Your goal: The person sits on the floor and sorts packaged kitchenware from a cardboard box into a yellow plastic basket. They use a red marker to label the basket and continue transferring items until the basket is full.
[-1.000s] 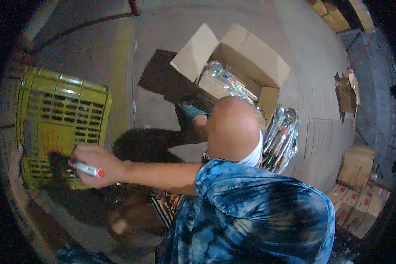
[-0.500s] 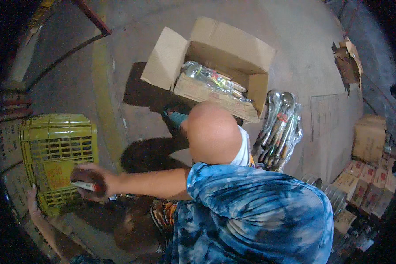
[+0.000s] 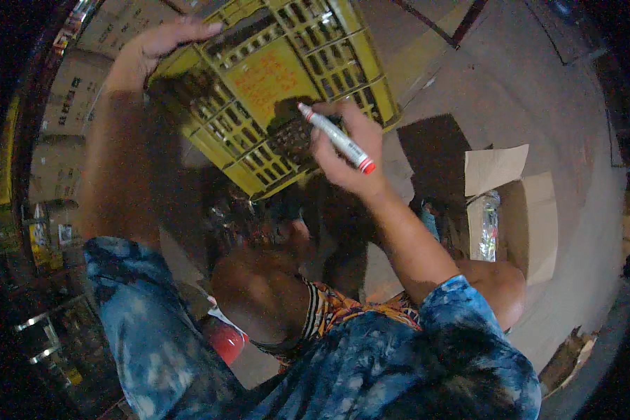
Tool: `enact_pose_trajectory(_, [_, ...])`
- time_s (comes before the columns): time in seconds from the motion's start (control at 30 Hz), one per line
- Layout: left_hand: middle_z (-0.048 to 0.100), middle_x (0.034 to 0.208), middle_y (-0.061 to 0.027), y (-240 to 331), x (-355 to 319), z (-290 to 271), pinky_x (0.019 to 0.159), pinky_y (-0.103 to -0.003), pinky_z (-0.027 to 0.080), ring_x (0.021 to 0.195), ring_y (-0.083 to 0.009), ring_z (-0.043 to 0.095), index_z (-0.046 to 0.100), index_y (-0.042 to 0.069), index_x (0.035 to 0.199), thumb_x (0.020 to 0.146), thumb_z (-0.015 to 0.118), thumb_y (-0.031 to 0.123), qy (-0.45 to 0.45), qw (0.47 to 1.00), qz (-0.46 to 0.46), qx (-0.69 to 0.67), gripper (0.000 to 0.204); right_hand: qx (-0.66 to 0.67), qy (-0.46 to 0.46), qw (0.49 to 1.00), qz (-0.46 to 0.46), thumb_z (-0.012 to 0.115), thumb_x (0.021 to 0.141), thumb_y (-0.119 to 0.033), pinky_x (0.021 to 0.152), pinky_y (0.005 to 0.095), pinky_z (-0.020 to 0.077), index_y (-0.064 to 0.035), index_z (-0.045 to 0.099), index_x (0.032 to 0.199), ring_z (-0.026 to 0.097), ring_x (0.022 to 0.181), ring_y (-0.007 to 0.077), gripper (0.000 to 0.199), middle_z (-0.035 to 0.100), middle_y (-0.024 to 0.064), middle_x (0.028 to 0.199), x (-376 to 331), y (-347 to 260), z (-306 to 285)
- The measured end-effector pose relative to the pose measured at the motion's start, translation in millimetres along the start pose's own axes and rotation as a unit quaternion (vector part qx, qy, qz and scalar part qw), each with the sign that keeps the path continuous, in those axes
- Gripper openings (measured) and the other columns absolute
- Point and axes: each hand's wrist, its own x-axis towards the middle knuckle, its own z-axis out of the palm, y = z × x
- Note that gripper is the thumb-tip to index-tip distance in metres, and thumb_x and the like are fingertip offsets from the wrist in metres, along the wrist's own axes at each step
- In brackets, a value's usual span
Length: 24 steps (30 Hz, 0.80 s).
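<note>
two hands at one yellow slatted plastic crate [image 3: 280, 84], tilted on the concrete floor [image 3: 511, 91]. left hand [image 3: 162, 43]: flat and spread, fingers [image 3: 201, 29] laid over the crate's upper left edge, gripping nothing. right hand [image 3: 344, 150]: closed round a white marker [image 3: 336, 138], red cap below the fingers, tip touching the crate's dark lower panel. right of the fingers, well apart: open cardboard box [image 3: 532, 217] with a clear wrapped bundle [image 3: 488, 225] inside.
</note>
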Motion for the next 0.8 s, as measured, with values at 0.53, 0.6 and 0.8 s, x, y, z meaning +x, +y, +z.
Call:
enact_pose_trajectory(0.53, [0.032,0.155,-0.0324,3,57,-65,0.110,-0.050,0.038,0.141,-0.0479,0.037,0.021,0.004,0.159,0.100,0.040,0.060,-0.382,0.567,0.650,0.332,0.083,-0.091,-0.016,0.990,-0.108,0.067,0.075,-0.011,0.069,0.0428,0.0502,-0.0028,0.066,0.092,0.061,0.075,0.0359,0.018,0.061,0.0162,0.080,30,31,23])
enact_pose_trajectory(0.6, [0.031,0.155,-0.0327,8,50,-64,0.110,-0.050,0.038,0.141,-0.0481,0.037,0.021,0.006,0.160,0.100,0.039,0.059,-0.384,0.574,0.642,0.332,0.082,-0.108,-0.025,0.986,-0.124,0.067,0.075,-0.012,0.069,0.0430,0.0502,-0.0029,0.066,0.091,0.061,0.074,0.0358,0.018,0.061,0.0160,0.080,32,33,22])
enact_pose_trajectory(0.8, [0.029,0.156,-0.0333,19,36,-51,0.111,-0.050,0.036,0.142,-0.0484,0.035,0.019,0.009,0.161,0.101,0.038,0.057,-0.392,0.580,0.631,0.334,0.079,-0.098,-0.048,0.983,-0.149,0.068,0.075,-0.013,0.067,0.0441,0.0491,-0.0023,0.066,0.091,0.060,0.072,0.0361,0.019,0.059,0.0153,0.078,36,36,19])
